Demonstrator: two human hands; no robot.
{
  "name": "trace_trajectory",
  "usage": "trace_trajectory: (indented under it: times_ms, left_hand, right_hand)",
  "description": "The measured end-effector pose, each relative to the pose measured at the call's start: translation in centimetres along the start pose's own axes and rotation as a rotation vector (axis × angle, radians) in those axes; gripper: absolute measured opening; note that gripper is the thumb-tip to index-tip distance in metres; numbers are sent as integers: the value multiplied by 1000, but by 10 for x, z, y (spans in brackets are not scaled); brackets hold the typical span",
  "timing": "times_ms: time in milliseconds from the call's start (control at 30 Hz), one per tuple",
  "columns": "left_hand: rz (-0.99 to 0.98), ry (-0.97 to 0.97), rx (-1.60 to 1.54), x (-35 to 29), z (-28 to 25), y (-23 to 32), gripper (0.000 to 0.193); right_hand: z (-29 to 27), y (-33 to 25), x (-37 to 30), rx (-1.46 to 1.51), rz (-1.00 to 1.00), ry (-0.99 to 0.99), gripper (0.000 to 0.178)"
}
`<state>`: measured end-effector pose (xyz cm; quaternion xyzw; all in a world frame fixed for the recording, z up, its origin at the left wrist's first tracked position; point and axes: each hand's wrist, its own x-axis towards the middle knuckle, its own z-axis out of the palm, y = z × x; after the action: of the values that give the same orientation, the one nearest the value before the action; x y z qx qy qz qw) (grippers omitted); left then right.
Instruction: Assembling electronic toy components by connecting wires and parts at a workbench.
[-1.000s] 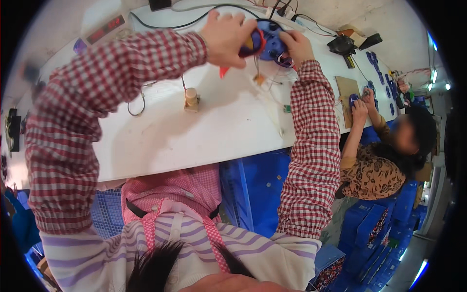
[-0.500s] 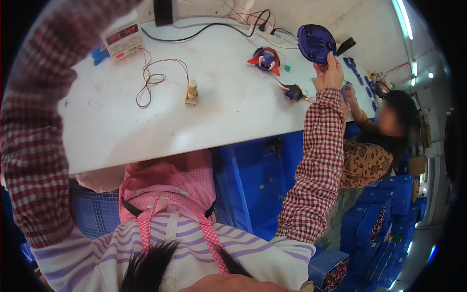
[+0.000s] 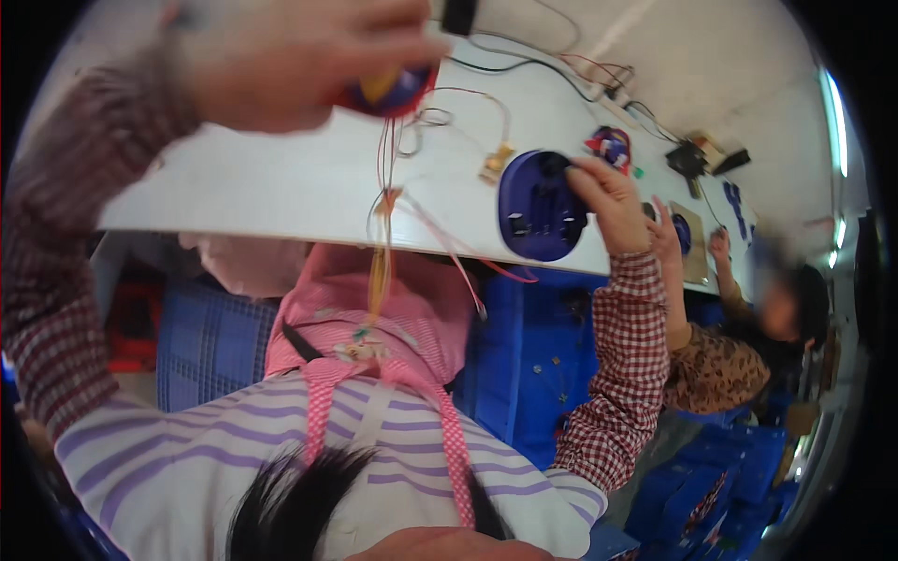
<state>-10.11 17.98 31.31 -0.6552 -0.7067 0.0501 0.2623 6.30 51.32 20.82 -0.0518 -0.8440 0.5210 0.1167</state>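
High at the left, my left hand (image 3: 281, 70), blurred by motion, is closed round a red, blue and yellow plastic toy part (image 3: 398, 92). Thin wires (image 3: 386, 178) dangle from that part past the table's near edge, with a small connector and tape-like strands lower down. My right hand (image 3: 613, 206) pinches the upper right rim of a dark blue oval plastic shell (image 3: 535, 224). The shell hangs over the near edge of the table, its moulded inner side with slots and posts facing me. The two parts are apart.
On the white table (image 3: 281, 182) stands a small brass-coloured cylinder (image 3: 496, 161) with wires. Farther right lie another red and purple toy part (image 3: 613, 148) and a black piece (image 3: 687, 159). A co-worker (image 3: 720, 369) sits at the right near blue crates (image 3: 673, 486).
My left hand has come into view with the wired toy part. My right hand has brought the shell lower and nearer. The whole view has shifted, so the table sits differently.
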Motion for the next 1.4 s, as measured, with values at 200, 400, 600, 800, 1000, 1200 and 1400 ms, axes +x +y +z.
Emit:
trace_trajectory:
  times_ms: [200,400,600,800,1000,1200,1400]
  left_hand:
    - [-14,-360,-8,-76,110,0,58]
    - [-73,-381,85,-118,198,-38,54]
    - [32,-27,-38,-149,289,-66,31]
    - [-274,-86,-222,-151,197,-44,57]
    - [-647,26,-1070,-71,222,20,33]
    - [-662,-168,-1053,-74,240,66,31]
    - [-781,-174,-1278,-69,217,79,28]
  right_hand:
    - [118,57,53,-224,-77,-329,22]
    - [158,77,87,-364,-31,-401,26]
    - [170,92,95,-691,-90,-368,22]
    - [157,52,36,-484,-470,252,34]
    - [115,99,38,-326,-209,525,51]
    - [142,100,51,-282,-28,323,33]
    - [119,64,34,-114,-149,211,21]
